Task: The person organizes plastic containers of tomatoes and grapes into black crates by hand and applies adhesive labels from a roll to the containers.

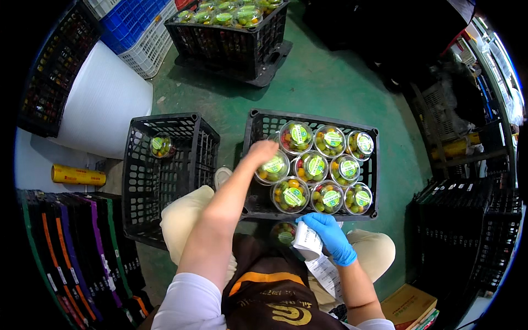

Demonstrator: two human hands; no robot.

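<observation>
My bare left hand (264, 152) is at the left side of a black plastic crate (313, 116), over the rim of a clear round cup of small mixed fruit (272, 167); its fingertips are blurred, so a grip cannot be told. Several such cups with green labels stand in rows in this crate. My right hand (328, 237), in a blue glove, holds a roll of white printed labels (307, 241) below the crate's near edge, and a strip (326, 274) hangs from it. Another fruit cup (284, 233) sits beside the roll, partly in shadow.
Left stands a black crate (163, 117) with one fruit cup (161, 146). Beyond, a black crate full of cups (218, 45) rests on a black base. A yellow roll (78, 175) and folded crates (78, 247) lie left; stacked black crates (449, 231) and a cardboard box (408, 305) are right.
</observation>
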